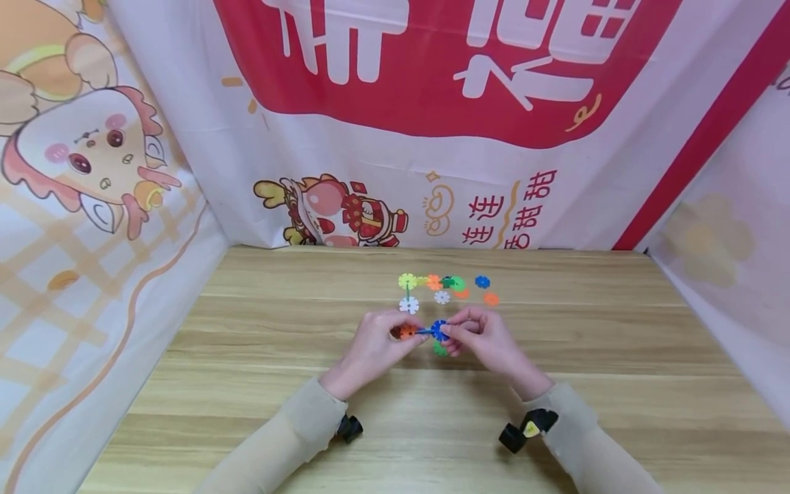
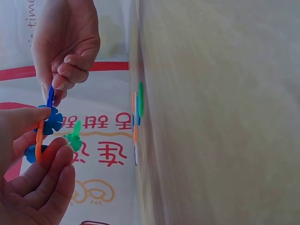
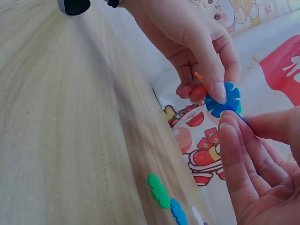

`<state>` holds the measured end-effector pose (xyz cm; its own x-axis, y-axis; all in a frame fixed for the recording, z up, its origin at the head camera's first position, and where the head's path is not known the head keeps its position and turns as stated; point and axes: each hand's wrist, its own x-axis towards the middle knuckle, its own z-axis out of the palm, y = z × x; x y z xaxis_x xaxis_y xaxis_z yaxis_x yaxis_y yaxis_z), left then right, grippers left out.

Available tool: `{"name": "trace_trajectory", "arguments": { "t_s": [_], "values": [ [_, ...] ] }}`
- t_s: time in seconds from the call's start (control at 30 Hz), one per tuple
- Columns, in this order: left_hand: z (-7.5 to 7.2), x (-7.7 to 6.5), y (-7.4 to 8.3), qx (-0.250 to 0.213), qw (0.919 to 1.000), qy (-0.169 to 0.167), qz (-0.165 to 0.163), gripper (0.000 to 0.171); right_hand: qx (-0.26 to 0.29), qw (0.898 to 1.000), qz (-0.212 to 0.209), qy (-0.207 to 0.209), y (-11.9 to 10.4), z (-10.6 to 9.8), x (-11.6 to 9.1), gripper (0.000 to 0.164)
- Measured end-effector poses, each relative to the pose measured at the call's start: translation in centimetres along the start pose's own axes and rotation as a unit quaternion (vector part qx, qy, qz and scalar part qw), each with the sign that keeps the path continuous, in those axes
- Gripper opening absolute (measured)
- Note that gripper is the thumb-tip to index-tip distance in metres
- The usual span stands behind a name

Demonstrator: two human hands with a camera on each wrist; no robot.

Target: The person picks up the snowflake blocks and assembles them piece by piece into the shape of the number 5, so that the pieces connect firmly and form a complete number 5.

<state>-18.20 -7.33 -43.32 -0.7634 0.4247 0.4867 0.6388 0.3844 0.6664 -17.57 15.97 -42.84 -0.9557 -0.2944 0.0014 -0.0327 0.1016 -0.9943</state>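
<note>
- Screened behind by a printed cloth backdrop (image 1: pixel 586 185).
- Carried out over a wood-grain surface (image 1: pixel 432 439), close to its middle.
- Done with both hands, raised near each other: left hand (image 1: pixel 378 343) pinching a small assembly, thumb against curled fingers; right hand (image 1: pixel 487 339) pinching a single dark-blue disc (image 1: pixel 441 329) by its rim.
- Set out beyond the hands as a cluster of notched discs, with a yellow disc (image 1: pixel 407 281) and a white disc (image 1: pixel 409 305) at its left end; cannot tell which are joined.
- Built, in the left hand, from an orange disc (image 1: pixel 407 332) and a blue disc (image 2: pixel 55 121) set crosswise; held off the surface.
- Cannot tell whether joined to a green disc (image 1: pixel 440 348) just below.
- Apparently at the step of slotting dark-blue into blue; cannot tell how deeply seated.
- Calls next, probably, for matching notch to notch, steadying the left pinch and pressing straight, without twisting.
</note>
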Motion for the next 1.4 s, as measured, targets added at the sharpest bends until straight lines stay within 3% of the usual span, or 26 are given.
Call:
{"name": "trace_trajectory", "arguments": {
  "t_s": [0.3,0.57,0.87,1.07,1.4],
  "values": [
    [0.1,-0.1,0.1,0.003,1.0,0.003,-0.006,0.012,0.005,0.999,0.024,0.021,0.2,0.5,0.0,0.019],
    [0.1,-0.1,-0.1,0.008,0.9999,0.003,-0.013,0.014,0.007,1.0,0.016,0.02,0.3,0.8,0.0,0.019],
    [-0.3,-0.2,0.3,0.051,0.9973,-0.04,-0.034,0.043,0.006,0.999,0.0,0.034,0.2,0.4,0.4,0.017],
    [-0.4,0.0,0.8,0.056,0.9979,-0.016,-0.029,0.05,-0.004,0.999,0.001,0.048,-0.1,0.0,0.4,0.019],
    [-0.2,0.1,1.0,0.068,0.9971,-0.005,-0.033,0.035,-0.011,0.999,-0.015,0.029,-0.5,0.3,0.3,0.017]
  ]
}}
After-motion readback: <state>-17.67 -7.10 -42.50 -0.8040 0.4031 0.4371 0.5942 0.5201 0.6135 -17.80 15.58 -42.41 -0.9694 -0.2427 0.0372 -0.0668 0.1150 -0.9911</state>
